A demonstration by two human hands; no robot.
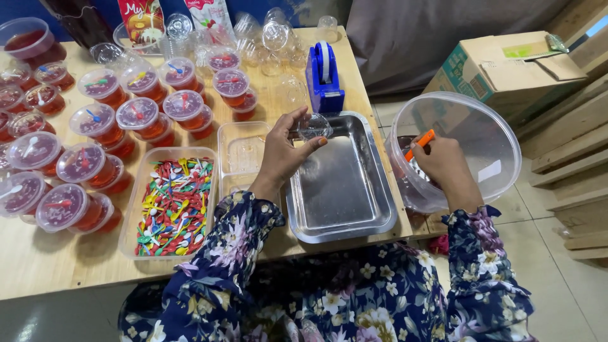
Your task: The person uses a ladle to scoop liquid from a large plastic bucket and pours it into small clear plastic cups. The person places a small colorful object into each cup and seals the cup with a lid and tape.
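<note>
From the head camera, my left hand (285, 149) pinches a small clear cup (315, 126) by its rim, holding it above the far end of the steel tray (342, 209) on the table (38, 272). My right hand (443, 166) is closed around an orange-handled scoop (420, 144), reaching down into the big clear tub (487, 145) off the table's right edge. The cup lies to the left of the scoop, well apart, and the scoop's handle slants up and to the right. A blue tape dispenser (324, 79) stands just beyond the cup. A cardboard box (500, 63) with a green label sits behind the tub. Red and white pouches (142, 19) stand at the table's far edge.
</note>
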